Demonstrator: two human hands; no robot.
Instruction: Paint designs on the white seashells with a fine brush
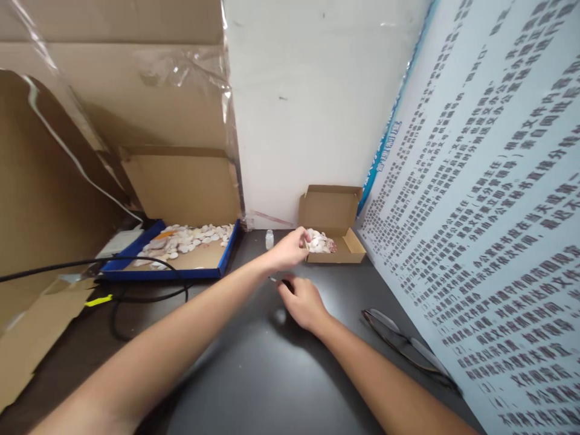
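My left hand (290, 249) reaches over the left wall of a small open cardboard box (338, 258). Its fingers are curled together against a heap of pale seashells (321, 243) in that box; whatever is between the fingertips is too small to make out. Closer to me, my right hand (307, 302) is closed just above the dark table. From its fingers a thin stick-like tool (272, 279) points left, its light tip showing and the rest hidden by the hand. A small clear bottle (269, 240) stands upright just left of my left hand.
At the left, a blue-edged box (163, 275) with its lid raised holds many shells (188, 238) and an orange piece. A black cable (181, 284) loops before it. Glasses (408, 344) lie at the right, beside a printed sheet (489, 199). Behind is a white wall (299, 121).
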